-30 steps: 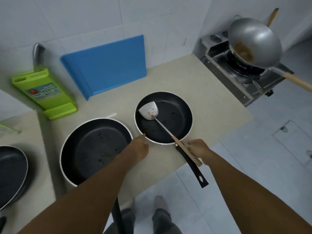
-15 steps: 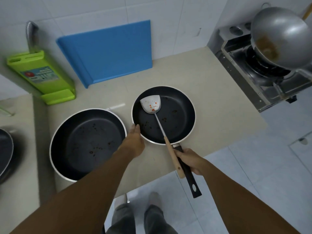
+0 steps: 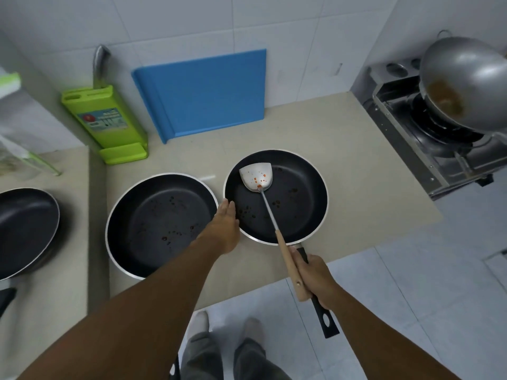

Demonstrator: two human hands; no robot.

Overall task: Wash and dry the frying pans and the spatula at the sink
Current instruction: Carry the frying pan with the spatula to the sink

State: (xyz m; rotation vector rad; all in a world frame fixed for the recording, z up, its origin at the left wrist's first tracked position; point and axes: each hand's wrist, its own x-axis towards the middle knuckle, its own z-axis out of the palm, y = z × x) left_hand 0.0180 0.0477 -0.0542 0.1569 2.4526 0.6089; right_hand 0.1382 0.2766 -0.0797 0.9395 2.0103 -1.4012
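Two dirty black frying pans stand side by side on the beige counter: a larger pan (image 3: pixel 156 220) on the left and a smaller pan (image 3: pixel 296 198) on the right. A metal spatula (image 3: pixel 256 178) with red specks lies in the smaller pan, its wooden handle reaching over the rim. My right hand (image 3: pixel 315 278) grips that wooden handle together with the pan's black handle. With straight fingers my left hand (image 3: pixel 223 229) touches the smaller pan's left rim. A third black pan (image 3: pixel 24 229) sits at the far left.
A blue cutting board (image 3: pixel 203 91) and a green knife block (image 3: pixel 107 122) lean against the tiled wall. A steel wok (image 3: pixel 463 83) sits on the gas stove (image 3: pixel 428 138) at the right. The counter's front edge (image 3: pixel 247 294) runs just below my hands, floor and my feet beneath.
My right hand slid further down and now holds both the spatula handle and the pan handle. My left hand moved up along the smaller pan's left rim, fingers straightened.
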